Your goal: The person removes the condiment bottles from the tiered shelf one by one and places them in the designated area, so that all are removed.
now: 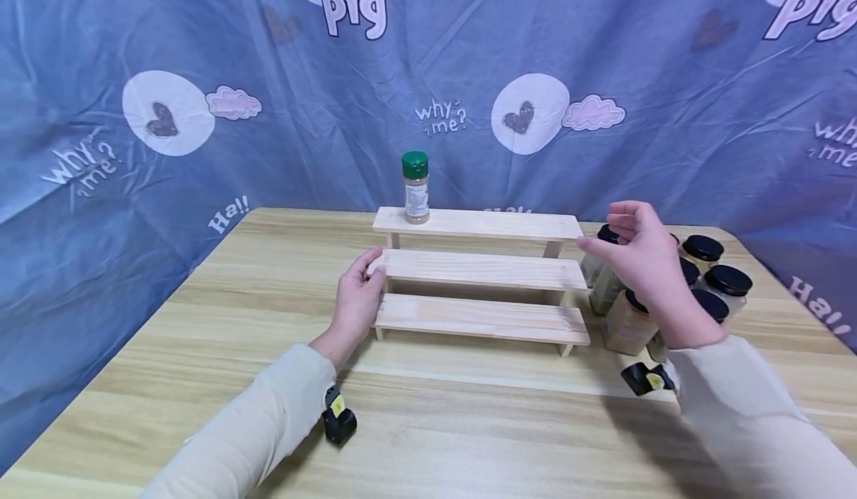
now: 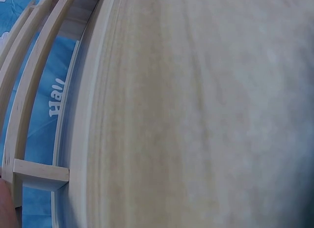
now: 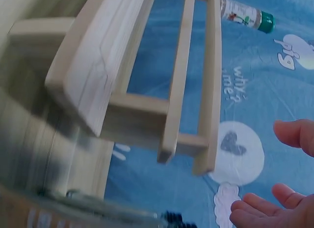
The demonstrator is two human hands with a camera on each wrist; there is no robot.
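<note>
A three-tier wooden rack (image 1: 482, 268) stands on the table. My left hand (image 1: 358, 298) holds its left end by the middle tier, thumb and fingers at the edge; in the left wrist view only a fingertip shows at the lower left, against the wood. My right hand (image 1: 643, 253) is raised beside the rack's right end, fingers bent loosely and apart from the thumb, with nothing between them. In the right wrist view its fingers (image 3: 267, 208) show at the lower right. A green-capped spice bottle (image 1: 416, 190) stands upright at the top tier's left end.
Several black-lidded jars (image 1: 728, 282) stand clustered right of the rack, partly hidden behind my right hand and forearm. The wooden table (image 1: 201, 335) ends at a blue printed cloth (image 1: 402, 60) hanging behind it.
</note>
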